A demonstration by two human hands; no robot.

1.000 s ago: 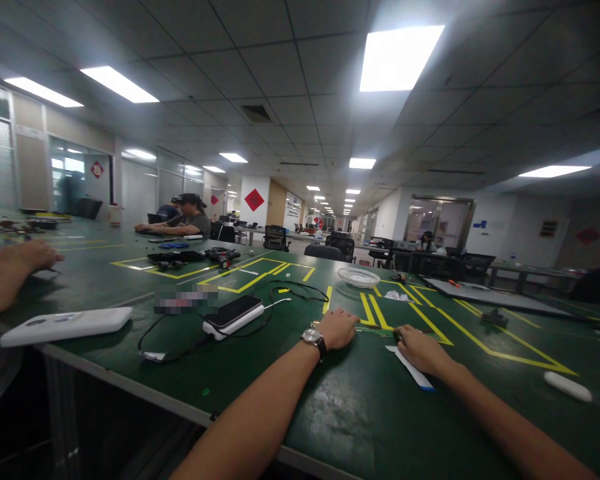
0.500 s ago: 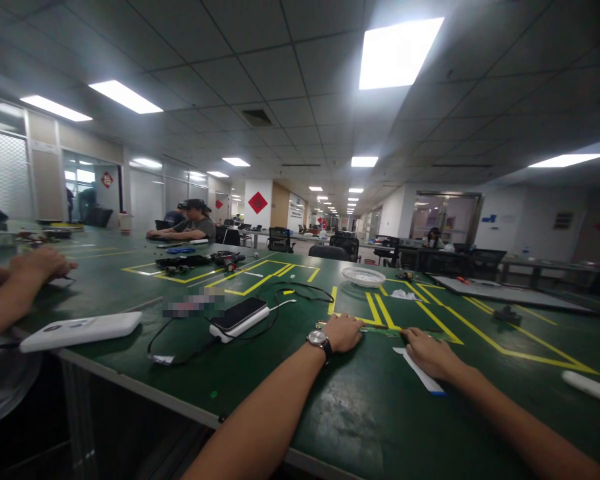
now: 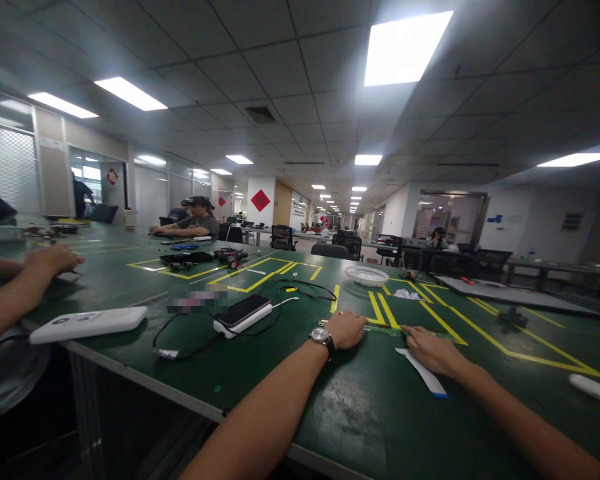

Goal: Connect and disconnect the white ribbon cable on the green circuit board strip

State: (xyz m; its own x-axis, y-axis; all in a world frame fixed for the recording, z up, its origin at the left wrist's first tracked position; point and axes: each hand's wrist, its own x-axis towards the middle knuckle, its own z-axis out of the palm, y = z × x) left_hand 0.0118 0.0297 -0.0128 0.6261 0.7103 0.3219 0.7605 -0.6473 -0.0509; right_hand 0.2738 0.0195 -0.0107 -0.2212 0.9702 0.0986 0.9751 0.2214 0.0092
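Observation:
A long, thin green circuit board (image 3: 384, 329) lies flat on the green table (image 3: 350, 413), on the yellow tape lines. My left hand (image 3: 347, 330), with a watch on its wrist, rests over the board's left part with curled fingers. At the board's right side, my right hand (image 3: 433, 350) has its fingers closed and bent down on it. The fingertips of both hands are partly hidden. Beneath the right hand lies a white flat ribbon cable (image 3: 429, 379) with a blue end, apparently resting on the table.
A phone on a white power bank (image 3: 243, 315) with black cables sits left of my hands. Beyond them stands a clear plastic basket (image 3: 366, 275) near crumpled paper (image 3: 408, 294). A white device (image 3: 90, 325) lies by a co-worker's hand (image 3: 53, 260). A white object (image 3: 595, 389) is at far right.
The whole view has shifted slightly to the right. My hands stay at the circuit board with almost no visible movement.

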